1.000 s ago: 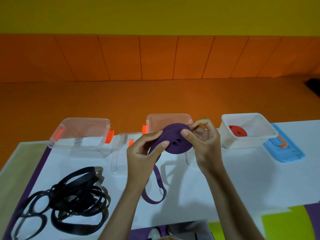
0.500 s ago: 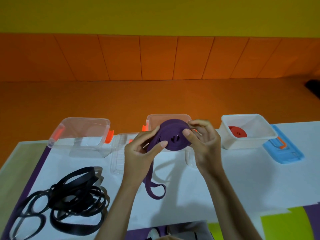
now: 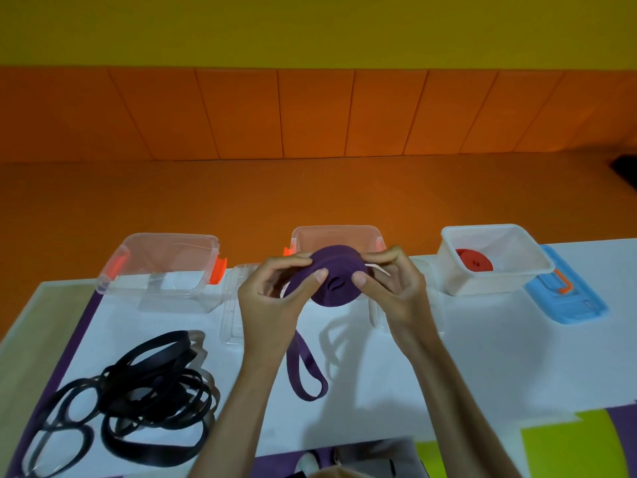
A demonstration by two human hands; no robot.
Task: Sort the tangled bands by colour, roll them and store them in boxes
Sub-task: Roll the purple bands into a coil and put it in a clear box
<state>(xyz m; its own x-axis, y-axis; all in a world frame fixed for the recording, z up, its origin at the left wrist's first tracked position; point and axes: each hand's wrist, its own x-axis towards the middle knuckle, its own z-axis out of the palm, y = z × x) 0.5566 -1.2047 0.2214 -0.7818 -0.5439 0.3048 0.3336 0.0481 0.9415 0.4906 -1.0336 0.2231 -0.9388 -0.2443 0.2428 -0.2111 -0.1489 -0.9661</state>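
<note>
- Both hands are up together over the table. The left hand and right hand each pinch the purple roll between thumb and fingers. It's held in the air just in front of the middle clear box.
- Purple isn't fully wound yet. A loose tail hangs from the roll below the left hand, and its looped end lies on the table.
- Done so far, by my read: one red roll already sits in the white box on the right.
- The left clear box has nothing in it. The middle one looks empty too, though the hands hide part of it.
- Left to do: wind in that tail and drop purple in a box. Then there's the whole pile of black bands at the near left, still tangled with none rolled.
- Lids are all off. The blue lid lies just beside the white box, and a clear lid lies flat between the two clear boxes. I'd guess we're under halfway.
- Room-wise, all three boxes stand right along the far edge, so don't shove anything back.
- There's plenty of bare white surface to the right of the right forearm.
- The black pile sits close to the left and front edges, so it could slide off if dragged.
</note>
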